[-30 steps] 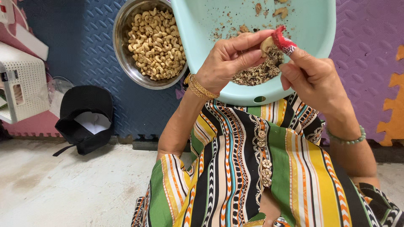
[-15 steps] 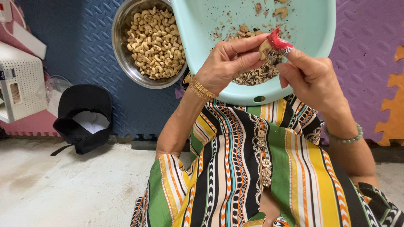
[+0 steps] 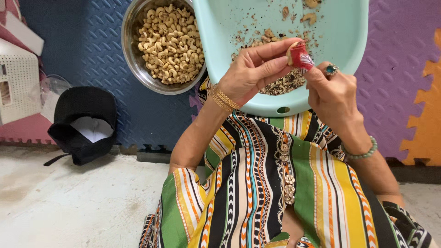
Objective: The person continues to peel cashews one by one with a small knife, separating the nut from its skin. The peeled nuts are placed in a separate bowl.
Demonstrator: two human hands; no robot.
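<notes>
My left hand (image 3: 255, 69) pinches a pale cashew nut (image 3: 291, 53) between thumb and fingers, over a light green plastic basin (image 3: 340, 41). My right hand (image 3: 333, 94), with a red covering (image 3: 301, 56) on its thumb tip and a ring, presses against the same nut. The basin holds a heap of brown skin scraps (image 3: 282, 85) and a few nuts near its far side. A steel bowl (image 3: 133, 69) full of peeled cashews (image 3: 172, 43) stands to the left of the basin.
A black cap (image 3: 82, 121) lies on the blue foam mat (image 3: 87, 50) at left, near a white perforated box (image 3: 18, 80). Purple and orange foam tiles (image 3: 404, 92) are at right. Grey concrete floor (image 3: 78, 206) lies in front. My striped dress (image 3: 275, 193) fills the lower middle.
Both hands have stayed together on the nut, with the fingers shifting slightly as the nut turns between them. The view has drifted a little.
</notes>
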